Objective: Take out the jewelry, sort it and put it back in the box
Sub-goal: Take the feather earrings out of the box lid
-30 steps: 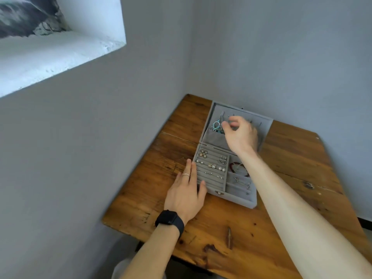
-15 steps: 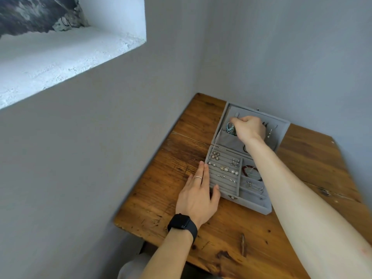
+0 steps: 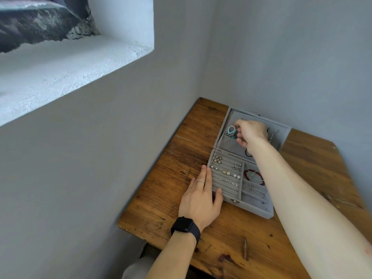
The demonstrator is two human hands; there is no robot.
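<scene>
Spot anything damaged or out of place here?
Only the wooden table looks worn: a dark crack and stains near its front edge. The open jewelry box is tidy; the right hand pinches turquoise jewelry.

Left hand (image 3: 201,200): palm down, fingers straight and close together, thumb splayed to the right, forearm entering from bottom centre. Right hand (image 3: 251,133): arm stretched forward, wrist bent down, fingers curled, fingertips pinching a blue piece (image 3: 231,131) at their left. Hands well apart.

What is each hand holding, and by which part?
Right hand seems to pinch the turquoise-and-silver jewellery piece by its right edge; left hand holds nothing.
</scene>
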